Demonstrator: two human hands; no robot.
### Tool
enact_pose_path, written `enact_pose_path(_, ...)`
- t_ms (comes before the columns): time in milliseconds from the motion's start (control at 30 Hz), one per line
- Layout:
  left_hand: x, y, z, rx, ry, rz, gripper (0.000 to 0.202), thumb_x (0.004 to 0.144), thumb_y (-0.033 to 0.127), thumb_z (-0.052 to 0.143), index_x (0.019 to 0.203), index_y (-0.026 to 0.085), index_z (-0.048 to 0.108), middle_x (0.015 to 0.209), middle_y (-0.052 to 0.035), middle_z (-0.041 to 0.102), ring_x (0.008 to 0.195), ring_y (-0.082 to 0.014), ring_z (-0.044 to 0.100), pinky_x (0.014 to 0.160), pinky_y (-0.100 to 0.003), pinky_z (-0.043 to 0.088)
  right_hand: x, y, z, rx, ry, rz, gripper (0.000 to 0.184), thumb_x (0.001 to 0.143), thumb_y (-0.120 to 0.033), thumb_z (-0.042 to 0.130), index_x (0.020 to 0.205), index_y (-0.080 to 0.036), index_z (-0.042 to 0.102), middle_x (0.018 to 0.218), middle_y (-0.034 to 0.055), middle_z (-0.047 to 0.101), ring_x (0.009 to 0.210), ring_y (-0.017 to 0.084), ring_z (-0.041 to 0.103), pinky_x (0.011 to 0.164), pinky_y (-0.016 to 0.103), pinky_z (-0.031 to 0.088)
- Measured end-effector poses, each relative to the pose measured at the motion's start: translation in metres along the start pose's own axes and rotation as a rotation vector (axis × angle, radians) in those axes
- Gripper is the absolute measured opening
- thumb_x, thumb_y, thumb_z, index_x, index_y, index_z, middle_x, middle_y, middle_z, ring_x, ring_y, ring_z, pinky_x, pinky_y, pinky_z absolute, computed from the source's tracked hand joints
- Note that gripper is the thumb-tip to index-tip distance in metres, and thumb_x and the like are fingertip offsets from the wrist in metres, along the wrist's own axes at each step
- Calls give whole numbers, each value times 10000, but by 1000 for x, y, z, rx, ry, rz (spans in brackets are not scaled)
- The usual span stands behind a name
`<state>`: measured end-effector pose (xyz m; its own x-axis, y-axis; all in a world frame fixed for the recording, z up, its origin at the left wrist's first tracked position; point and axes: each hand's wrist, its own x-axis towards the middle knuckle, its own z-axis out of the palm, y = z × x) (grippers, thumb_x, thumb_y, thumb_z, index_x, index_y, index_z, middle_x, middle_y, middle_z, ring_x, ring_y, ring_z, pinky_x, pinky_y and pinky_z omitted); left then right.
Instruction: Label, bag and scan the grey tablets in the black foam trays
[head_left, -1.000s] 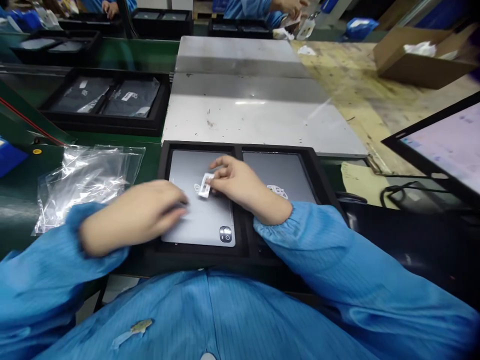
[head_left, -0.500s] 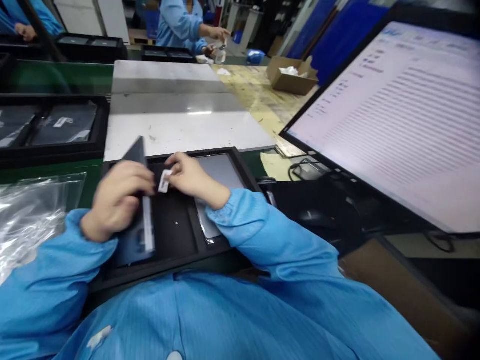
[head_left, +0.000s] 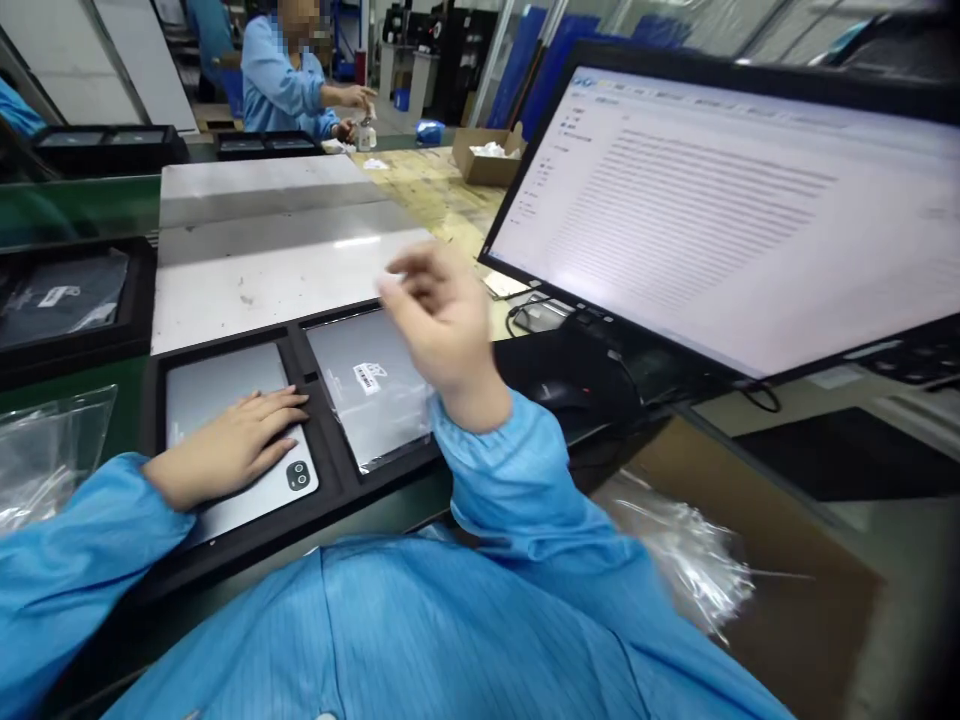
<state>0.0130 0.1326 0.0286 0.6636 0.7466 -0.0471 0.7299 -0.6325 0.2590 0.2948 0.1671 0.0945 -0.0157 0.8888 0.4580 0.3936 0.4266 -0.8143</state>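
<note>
Your L hand (head_left: pixel 225 450) flat, fingers spread, on smooth grey tablet (head_left: pixel 217 385), left slot of black tray (head_left: pixel 319 430). Your R hand (head_left: pixel 439 325) raised over film-wrapped tablet (head_left: pixel 382 410) w/ white label (head_left: pixel 367 376); blurred, fingers loosely curled, prob. empty.

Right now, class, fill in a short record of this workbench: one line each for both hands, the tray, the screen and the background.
Left hand: open, lying flat on the silver-grey tablet in the left compartment
Right hand: raised above the tray, blurred; cannot tell if it holds anything
Tray: black two-compartment tray
Right compartment: second silver-grey tablet bearing a small white label
Screen: black-framed lit monitor, right of the tray
Background: person in a blue coat at a far bench
</note>
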Motion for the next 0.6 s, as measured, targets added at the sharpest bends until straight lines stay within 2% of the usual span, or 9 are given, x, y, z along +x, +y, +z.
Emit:
enact_pose_path(67, 4, 0, 1, 0, -22, -25, 523, 1000, 509, 373, 1339, 216, 643, 1530, -129, 540, 1434, -336, 489, 1209, -580, 355, -29, 12, -36, 51, 175, 67, 204, 997, -450, 555, 1037, -250, 558, 853, 16, 563, 805, 164, 620, 675, 247, 483)
enact_pose_path(167, 26, 16, -7, 2, 54, 1, 496, 956, 531, 388, 1118, 203, 722, 1298, -161, 690, 1209, -360, 648, 1063, -514, 503, -68, 35, -61, 89, 290, 192, 299, 943, -540, 585, 939, -245, 536, 800, 12, 549, 715, 153, 585, 598, 239, 451)
enact_pose_path(233, 56, 40, -11, -7, 74, 11, 492, 943, 564, 373, 980, 205, 709, 1078, -158, 731, 997, -359, 699, 911, -488, 553, -82, 45, -64, 136, 290, 263, 340, 891, -561, 630, 878, -239, 523, 733, -5, 531, 653, 140, 546, 568, 235, 433)
enact_pose_path(300, 92, 72, -11, -4, 46, -1, 528, 924, 633, 373, 936, 201, 676, 948, -157, 724, 863, -359, 697, 790, -469, 551, -86, 48, -63, 214, 270, 286, 368, 839, -565, 680, 831, -233, 521, 679, -25, 511, 613, 126, 510, 560, 231, 424)
enact_pose_path(367, 128, 104, -6, 26, -5, -42, 585, 897, 705, 381, 904, 187, 653, 874, -174, 723, 804, -373, 698, 717, -456, 536, -84, 44, -60, 306, 236, 260, 405, 790, -579, 731, 800, -228, 529, 666, -35, 514, 606, 118, 503, 569, 232, 433)
enact_pose_path(433, 155, 123, 1, 72, -38, -73, 580, 896, 696, 378, 824, 183, 640, 816, -196, 724, 767, -380, 706, 657, -433, 517, -83, 39, -56, 369, 186, 235, 441, 750, -598, 777, 786, -223, 549, 681, -32, 538, 621, 119, 528, 591, 239, 457)
enact_pose_path(500, 169, 120, 10, 85, -37, -60, 524, 926, 600, 354, 777, 192, 647, 808, -190, 737, 754, -364, 720, 620, -406, 501, -83, 36, -54, 384, 126, 232, 454, 726, -605, 813, 787, -220, 580, 704, -26, 569, 646, 125, 557, 617, 246, 480)
enact_pose_path(533, 171, 108, 15, 75, -13, -53, 503, 935, 553, 344, 770, 198, 661, 805, -169, 745, 740, -346, 724, 604, -393, 497, -83, 37, -53, 378, 101, 236, 454, 719, -604, 825, 792, -219, 595, 712, -25, 582, 655, 125, 563, 625, 247, 484)
enact_pose_path(600, 166, 66, 27, -9, 78, -42, 491, 945, 530, 351, 784, 218, 693, 738, -93, 740, 655, -291, 712, 565, -362, 494, -82, 45, -54, 363, 44, 243, 452, 708, -595, 848, 807, -219, 619, 725, -27, 606, 661, 122, 567, 630, 243, 483)
